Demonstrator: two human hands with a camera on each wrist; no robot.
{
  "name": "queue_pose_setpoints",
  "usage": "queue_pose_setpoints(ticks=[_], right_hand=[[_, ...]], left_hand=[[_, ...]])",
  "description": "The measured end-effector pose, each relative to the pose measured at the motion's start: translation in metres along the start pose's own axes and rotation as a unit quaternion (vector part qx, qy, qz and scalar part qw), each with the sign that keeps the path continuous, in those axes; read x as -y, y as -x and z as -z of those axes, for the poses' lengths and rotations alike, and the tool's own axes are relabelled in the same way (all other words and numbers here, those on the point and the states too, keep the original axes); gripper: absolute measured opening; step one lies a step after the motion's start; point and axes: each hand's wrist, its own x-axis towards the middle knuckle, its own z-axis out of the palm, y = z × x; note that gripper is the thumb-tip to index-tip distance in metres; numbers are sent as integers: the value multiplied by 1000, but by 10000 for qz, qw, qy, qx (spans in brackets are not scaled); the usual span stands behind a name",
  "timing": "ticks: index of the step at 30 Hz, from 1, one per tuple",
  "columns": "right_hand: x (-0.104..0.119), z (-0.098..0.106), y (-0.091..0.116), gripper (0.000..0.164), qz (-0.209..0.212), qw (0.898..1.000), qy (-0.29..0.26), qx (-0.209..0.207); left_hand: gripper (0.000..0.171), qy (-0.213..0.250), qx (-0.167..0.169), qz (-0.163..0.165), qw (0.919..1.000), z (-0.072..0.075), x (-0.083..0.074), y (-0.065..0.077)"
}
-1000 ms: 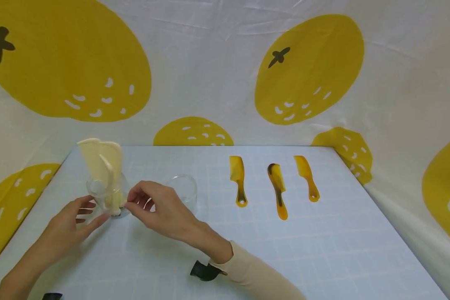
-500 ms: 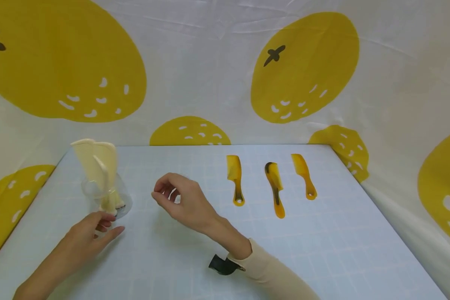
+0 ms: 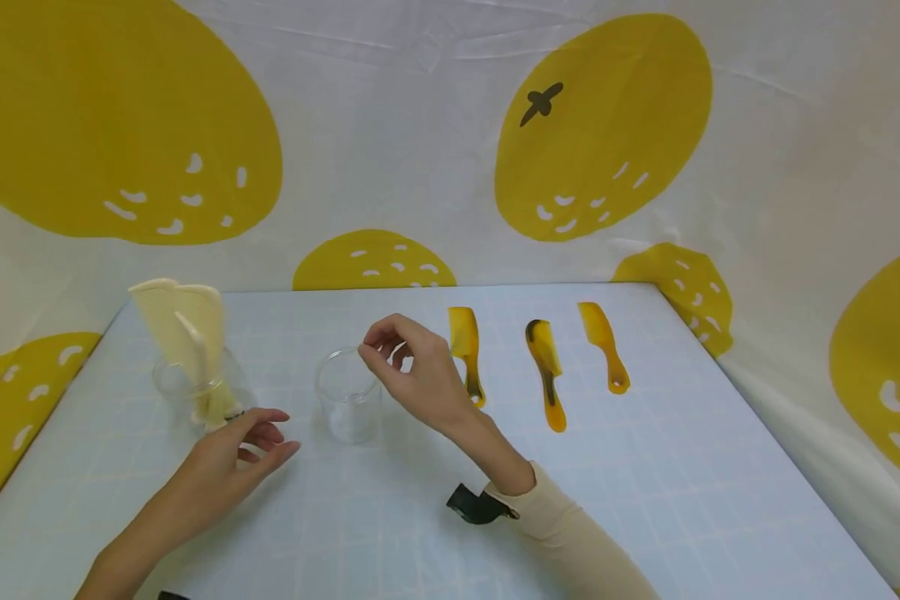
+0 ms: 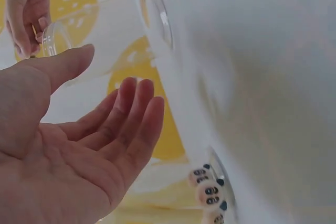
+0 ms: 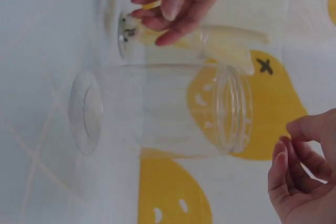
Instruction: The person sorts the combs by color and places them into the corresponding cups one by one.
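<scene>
My left hand [image 3: 232, 471] hovers in front of the glass jar [image 3: 168, 379] at the left, fingers loosely spread and holding nothing. Cream combs [image 3: 202, 325] stand upright in that jar, teeth ends up. Their lower ends [image 4: 211, 195] carry small face-like figures with dark marks. A second clear glass jar [image 3: 351, 417] stands upright to the right, with nothing visible inside. By its rim is my right hand [image 3: 423, 371], loosely curled, thumb and fingertips close together around nothing. The right wrist view shows a gap between those fingers and this jar [image 5: 173, 111].
Three amber combs lie on the table at the right: one [image 3: 463, 333] partly behind my right hand, a dark-streaked one [image 3: 547, 375] in the middle, and one [image 3: 606, 346] farthest right. The pale blue checked tabletop [image 3: 645, 500] meets a fruit-printed curtain [image 3: 390, 125] behind.
My right hand has moved right, away from the comb jar to the second jar's rim. The left hand has come off the comb jar and shifted right. The view has turned slightly.
</scene>
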Motion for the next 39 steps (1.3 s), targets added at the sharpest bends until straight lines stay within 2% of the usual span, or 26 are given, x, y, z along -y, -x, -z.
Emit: queue_pose_setpoints(ticks=[8,14,18,21,26,32,39], right_hand=[[-22,17,-1,11,-441,9988,43,-188],[-42,29,1,11,-737,9961,271,-400],[-54,36,1,13,-1018,9927,388,-512],[-63,39,0,14,-1224,9900,428,-556],[-78,44,-2,16,-1509,9851,556,-612],[-97,50,-3,18,-1809,9778,729,-765],[-113,55,-2,20,-2199,9697,770,-740]], left_hand=[[50,326,265,102,9991,-4,-14,-13],[61,572,225,-57,9981,-7,-21,-20],[72,677,357,82,9970,-9,-26,-26],[81,798,459,195,9956,-11,-28,-30],[90,1017,534,150,9933,-17,-27,-37],[97,1081,640,287,9917,-23,-29,-45],[95,1275,583,147,9900,-28,-27,-53]])
